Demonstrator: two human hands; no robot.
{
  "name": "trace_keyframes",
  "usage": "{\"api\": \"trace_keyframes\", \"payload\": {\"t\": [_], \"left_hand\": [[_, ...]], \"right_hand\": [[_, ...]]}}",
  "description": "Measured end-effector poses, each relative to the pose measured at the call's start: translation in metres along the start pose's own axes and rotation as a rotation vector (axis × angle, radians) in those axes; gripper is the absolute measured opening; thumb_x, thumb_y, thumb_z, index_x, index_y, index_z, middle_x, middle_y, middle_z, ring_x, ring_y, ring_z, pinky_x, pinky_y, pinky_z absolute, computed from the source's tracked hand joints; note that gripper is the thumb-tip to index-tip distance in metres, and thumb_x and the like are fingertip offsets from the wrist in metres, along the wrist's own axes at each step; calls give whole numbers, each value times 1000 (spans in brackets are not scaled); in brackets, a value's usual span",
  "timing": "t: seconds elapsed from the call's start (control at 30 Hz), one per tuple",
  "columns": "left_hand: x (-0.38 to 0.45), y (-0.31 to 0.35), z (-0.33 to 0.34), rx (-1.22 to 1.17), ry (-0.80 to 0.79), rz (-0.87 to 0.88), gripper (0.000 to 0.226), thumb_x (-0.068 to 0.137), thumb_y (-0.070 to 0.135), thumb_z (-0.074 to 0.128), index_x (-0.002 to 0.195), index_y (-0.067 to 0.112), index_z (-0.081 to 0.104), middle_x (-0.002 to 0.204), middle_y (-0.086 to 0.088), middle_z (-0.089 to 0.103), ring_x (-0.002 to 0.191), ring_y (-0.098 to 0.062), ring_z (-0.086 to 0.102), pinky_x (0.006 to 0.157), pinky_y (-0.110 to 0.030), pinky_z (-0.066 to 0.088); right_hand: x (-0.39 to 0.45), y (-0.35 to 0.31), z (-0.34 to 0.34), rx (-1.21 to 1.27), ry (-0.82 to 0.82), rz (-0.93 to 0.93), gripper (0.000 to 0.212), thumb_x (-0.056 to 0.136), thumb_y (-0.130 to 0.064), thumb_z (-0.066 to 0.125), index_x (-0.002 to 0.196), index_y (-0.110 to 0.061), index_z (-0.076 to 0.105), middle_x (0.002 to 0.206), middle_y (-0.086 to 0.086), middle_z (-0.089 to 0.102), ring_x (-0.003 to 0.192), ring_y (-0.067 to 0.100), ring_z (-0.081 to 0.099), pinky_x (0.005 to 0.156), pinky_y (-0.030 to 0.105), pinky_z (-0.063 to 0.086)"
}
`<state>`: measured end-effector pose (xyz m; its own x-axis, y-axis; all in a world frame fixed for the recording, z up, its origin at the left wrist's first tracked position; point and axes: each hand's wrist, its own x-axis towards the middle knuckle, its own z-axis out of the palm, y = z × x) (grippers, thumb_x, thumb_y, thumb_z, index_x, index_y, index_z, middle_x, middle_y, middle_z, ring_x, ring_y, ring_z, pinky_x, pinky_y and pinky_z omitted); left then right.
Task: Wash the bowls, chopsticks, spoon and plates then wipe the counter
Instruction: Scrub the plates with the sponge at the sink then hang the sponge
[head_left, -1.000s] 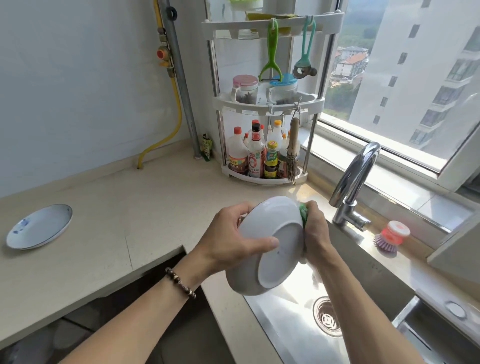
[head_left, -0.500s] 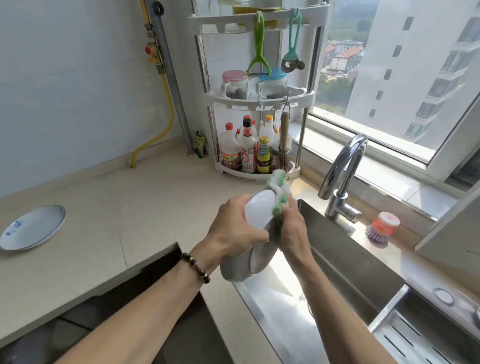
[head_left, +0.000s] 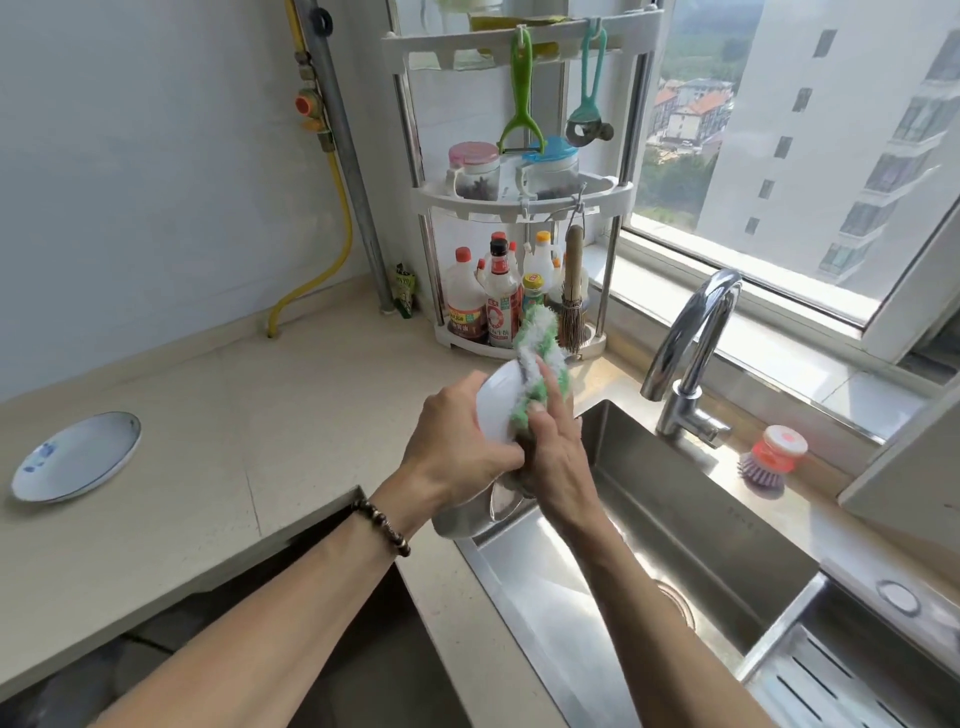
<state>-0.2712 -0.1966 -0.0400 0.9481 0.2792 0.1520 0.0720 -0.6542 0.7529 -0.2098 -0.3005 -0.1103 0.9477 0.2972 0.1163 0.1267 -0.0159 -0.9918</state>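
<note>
Bowl (head_left: 497, 410) is gripped on edge by the left hand (head_left: 457, 452) above the sink (head_left: 691, 525) rim; a green cloth (head_left: 537, 358) is pressed against it by the right hand (head_left: 556, 457), fingers curled. Plate (head_left: 78, 457) lies on the table (head_left: 234, 431).

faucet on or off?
Off: no water falls from the curved chrome faucet spout into the steel sink.

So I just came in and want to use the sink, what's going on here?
A person is washing up at the sink. The left hand grips a white bowl over the basin, while the right hand presses a green and white cloth against it. The tap shows no running water. A blue-patterned plate sits on the counter to the left.
</note>
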Motion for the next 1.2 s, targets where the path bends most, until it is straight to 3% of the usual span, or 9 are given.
{"api": "trace_keyframes", "payload": {"t": [0.1, 0.27, 0.37, 0.43, 0.57, 0.8, 0.9, 0.97, 1.2], "left_hand": [[-6, -1, -3, 9, -43, 48, 47, 66, 13, 86, 105, 18, 61, 92, 4, 63, 80, -15, 63, 54, -12, 45], [-2, -4, -4, -39, -47, 3, 45, 62, 16, 87, 100, 17, 64, 91, 1, 68, 79, -21, 68, 60, -28, 57], [-9, -5, -9, -117, -73, 46, 50, 56, 25, 80, 104, 20, 64, 95, 1, 68, 85, -20, 68, 62, -27, 57], [-15, -5, -10, -231, -62, 60, 53, 59, 26, 81, 109, 20, 64, 102, 2, 68, 92, -16, 69, 68, -27, 60], [-23, -7, -15, -351, -142, 39, 68, 58, 37, 85, 120, 22, 62, 110, 2, 68, 101, -17, 69, 74, -29, 60], [11, 9, -22, -140, -388, -47, 46, 61, 3, 84, 96, 24, 64, 86, 4, 70, 77, -11, 68, 64, -21, 51], [10, 5, -16, -206, -290, -51, 46, 61, -6, 81, 93, 23, 65, 80, 6, 69, 72, -11, 66, 61, -22, 51], [6, 5, -9, -192, -215, -31, 44, 65, -9, 78, 91, 23, 64, 78, 9, 67, 69, -7, 65, 59, -19, 50], [0, -1, 3, -121, -110, -13, 46, 57, 17, 81, 100, 22, 64, 91, 3, 69, 81, -16, 67, 62, -24, 55]], "right_hand": [[23, 22, -18, 96, 33, 168, 52, 81, -70, 32, 130, -64, 49, 149, 7, 45, 143, 41, 33, 114, 69, 25], [0, -1, 1, -62, -11, -93, 46, 92, -58, 31, 136, -69, 37, 154, -8, 37, 142, 21, 37, 115, 55, 32], [5, 9, -11, 229, 72, 197, 40, 93, -56, 36, 113, -40, 67, 119, 5, 67, 109, 26, 65, 87, 48, 56], [5, 8, -21, 313, 174, 355, 49, 95, -57, 36, 81, -18, 62, 80, 9, 66, 76, 26, 64, 59, 32, 50], [14, 2, -35, 289, 313, 328, 33, 77, -49, 40, 66, -19, 45, 65, 8, 48, 69, 24, 45, 61, 33, 37], [26, -24, -40, -202, 53, -69, 37, 77, -49, 40, 55, -19, 35, 53, -5, 36, 54, 12, 30, 56, 36, 23], [8, -21, -30, -361, 32, -181, 52, 91, -56, 28, 104, -24, 67, 95, 5, 59, 89, 17, 52, 76, 33, 38], [-7, -11, -21, -373, -9, -229, 52, 95, -57, 27, 141, -43, 50, 133, 2, 50, 121, 12, 45, 101, 29, 36], [1, 1, -16, -103, 102, -13, 59, 89, -66, 24, 138, -46, 52, 143, 5, 53, 127, 20, 51, 108, 43, 41]]}}
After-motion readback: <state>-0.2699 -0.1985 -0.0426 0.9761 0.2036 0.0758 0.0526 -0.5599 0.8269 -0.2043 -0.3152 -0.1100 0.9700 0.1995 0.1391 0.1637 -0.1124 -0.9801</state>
